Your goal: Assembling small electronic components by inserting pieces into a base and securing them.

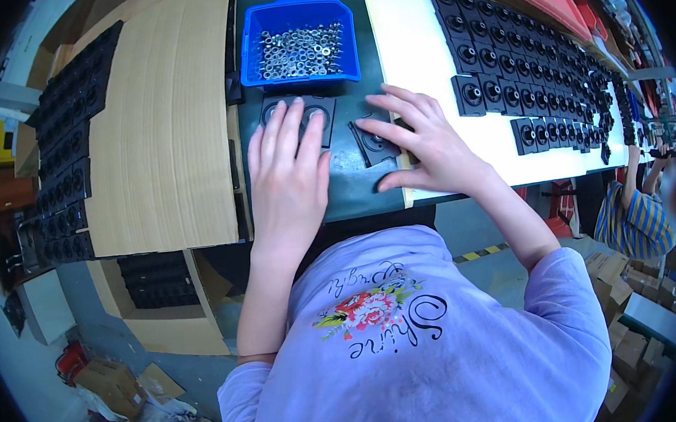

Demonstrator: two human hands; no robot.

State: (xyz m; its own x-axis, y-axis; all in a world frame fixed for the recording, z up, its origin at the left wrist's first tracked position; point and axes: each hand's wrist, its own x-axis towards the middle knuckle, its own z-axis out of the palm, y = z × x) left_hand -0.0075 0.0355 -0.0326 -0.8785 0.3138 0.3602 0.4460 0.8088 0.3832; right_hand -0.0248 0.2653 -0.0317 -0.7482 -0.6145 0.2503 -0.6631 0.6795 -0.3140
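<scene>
My left hand (286, 167) reaches forward over the green mat (344, 191), its fingers stretched out. Its fingertips rest on black square plates (329, 110) with round raised centres, which it partly covers. To the right, my right hand (437, 143) is spread over another black square part (375, 146) lying askew near the mat's right edge. The right index fingertip touches the part's upper corner, while the thumb is apart from it, below. Just beyond the hands stands a blue bin (301, 81) with many small metal nuts (300, 53) in it.
Rows of black square parts with metal centres (508, 64) lie on the white surface (412, 41) at the right. Cardboard (163, 121) covers the left side, with more black parts (72, 112) along its far-left edge. A person in a striped top (637, 221) is at the far right.
</scene>
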